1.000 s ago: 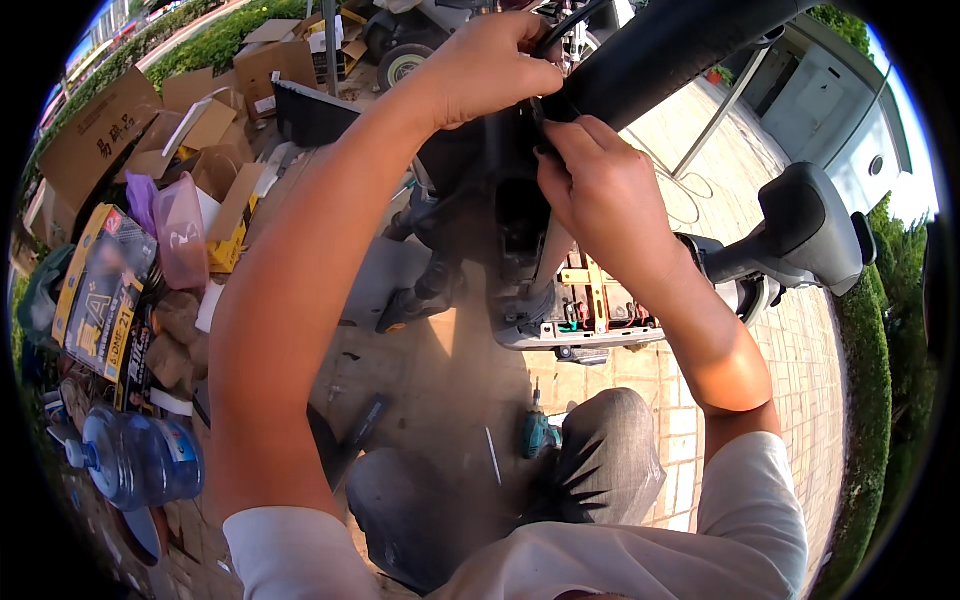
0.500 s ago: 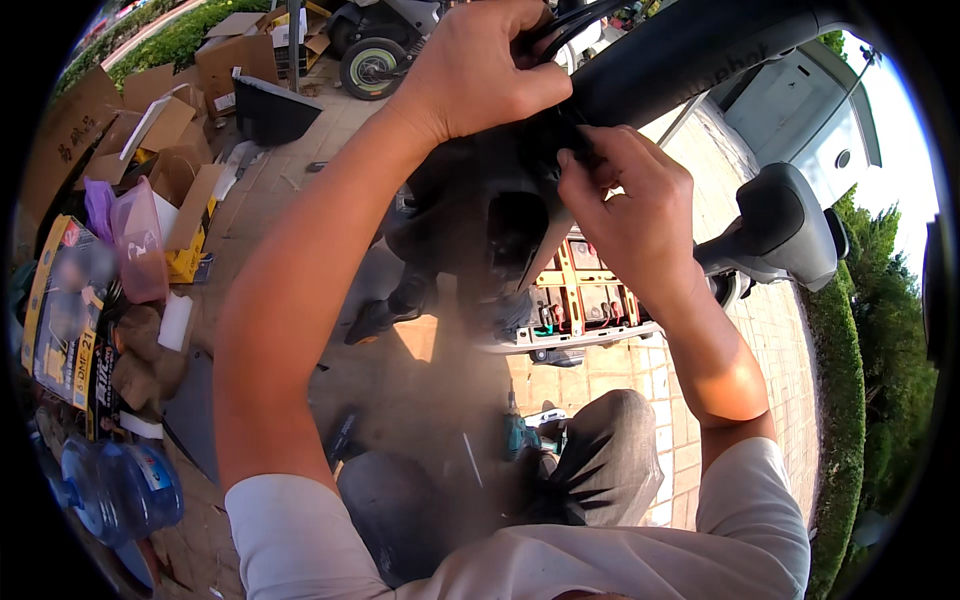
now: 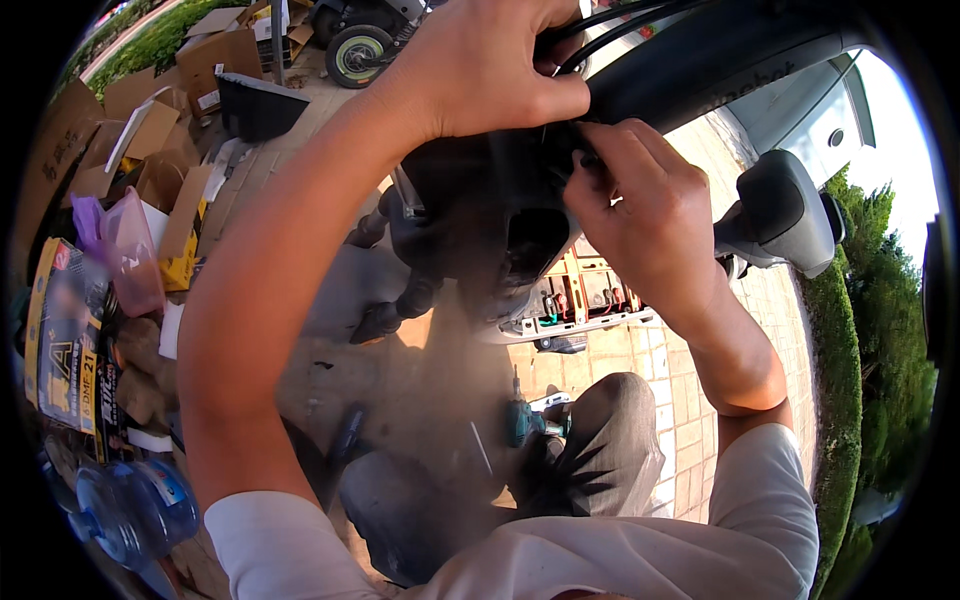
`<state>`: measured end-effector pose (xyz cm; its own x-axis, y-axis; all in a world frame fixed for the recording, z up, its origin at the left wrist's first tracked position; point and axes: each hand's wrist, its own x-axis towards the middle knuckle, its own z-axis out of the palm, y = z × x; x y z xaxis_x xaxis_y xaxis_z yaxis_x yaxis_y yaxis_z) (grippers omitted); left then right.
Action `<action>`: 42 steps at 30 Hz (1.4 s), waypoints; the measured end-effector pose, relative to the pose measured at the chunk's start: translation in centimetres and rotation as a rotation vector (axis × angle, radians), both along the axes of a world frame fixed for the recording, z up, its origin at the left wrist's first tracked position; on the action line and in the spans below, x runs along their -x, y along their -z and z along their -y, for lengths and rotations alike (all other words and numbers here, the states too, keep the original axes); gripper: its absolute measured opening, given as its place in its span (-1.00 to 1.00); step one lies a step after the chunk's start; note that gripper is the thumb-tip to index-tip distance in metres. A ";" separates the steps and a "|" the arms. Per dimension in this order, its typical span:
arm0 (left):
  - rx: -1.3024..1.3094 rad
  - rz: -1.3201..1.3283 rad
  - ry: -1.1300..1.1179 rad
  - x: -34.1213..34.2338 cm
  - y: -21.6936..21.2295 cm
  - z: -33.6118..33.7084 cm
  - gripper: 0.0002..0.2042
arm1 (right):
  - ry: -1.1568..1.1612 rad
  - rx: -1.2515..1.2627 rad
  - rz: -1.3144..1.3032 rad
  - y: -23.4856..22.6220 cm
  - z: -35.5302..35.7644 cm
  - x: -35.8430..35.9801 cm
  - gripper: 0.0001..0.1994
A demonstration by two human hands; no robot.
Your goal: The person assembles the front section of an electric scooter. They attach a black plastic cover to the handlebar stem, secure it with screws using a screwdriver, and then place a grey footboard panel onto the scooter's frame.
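Observation:
Both arms are raised over the dark front body (image 3: 455,190) of an electric scooter. My left hand (image 3: 490,75) is closed at a bundle of black cables (image 3: 630,32), its fingers curled around them and partly hidden. Just below and to the right, my right hand (image 3: 645,200) is pinched, thumb against fingers, on a small dark piece I cannot make out. Beside both hands runs a thick black tube (image 3: 700,75). Farther down, the scooter's open tray (image 3: 577,290) shows batteries, wires and an orange frame.
A grey-black seat (image 3: 775,205) juts out at the right. On the paving lie a teal cordless drill (image 3: 520,420) and a thin screwdriver (image 3: 481,447). Cardboard boxes (image 3: 225,75), a pink plastic bin (image 3: 132,255) and a blue water jug (image 3: 140,510) crowd the left. A hedge (image 3: 838,400) lines the right.
My view has shifted slightly. Both hands stay at the same spot near the cables, and the right hand appears a little lower and farther right. The cables show more clearly.

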<state>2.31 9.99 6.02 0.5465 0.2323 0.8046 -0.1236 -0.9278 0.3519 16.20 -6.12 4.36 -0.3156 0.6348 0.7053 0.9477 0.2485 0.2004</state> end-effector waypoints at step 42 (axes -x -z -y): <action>0.268 0.179 0.123 -1.8 4.0 0.3 -0.83 | 0.121 -0.288 -0.531 4.4 7.4 1.3 -0.74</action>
